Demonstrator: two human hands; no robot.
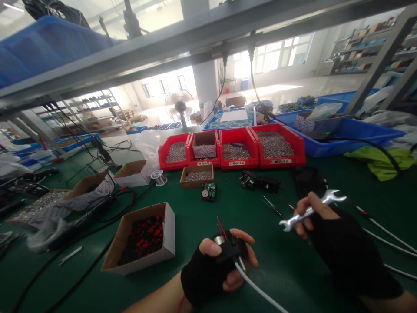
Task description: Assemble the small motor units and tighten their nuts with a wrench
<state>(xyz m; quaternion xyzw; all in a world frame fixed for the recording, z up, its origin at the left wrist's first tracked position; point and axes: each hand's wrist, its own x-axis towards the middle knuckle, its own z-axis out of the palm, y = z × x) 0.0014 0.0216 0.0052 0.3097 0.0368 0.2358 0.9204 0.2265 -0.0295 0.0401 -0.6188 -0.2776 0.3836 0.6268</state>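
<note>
Spanner [309,214] with two open ends sits in the right hand [329,228], fingers curled around it. The left hand [206,269] hugs a black case [230,252] with a white cable [254,284], over the green table [276,269].

Green worktop [234,204], pretty loaded.
Four red bins [239,165] in a row towards the back, a wire spool [158,179], carton [168,234] of black-and-red bits, tweezers [273,206], plus a small wrench [71,256].
</note>
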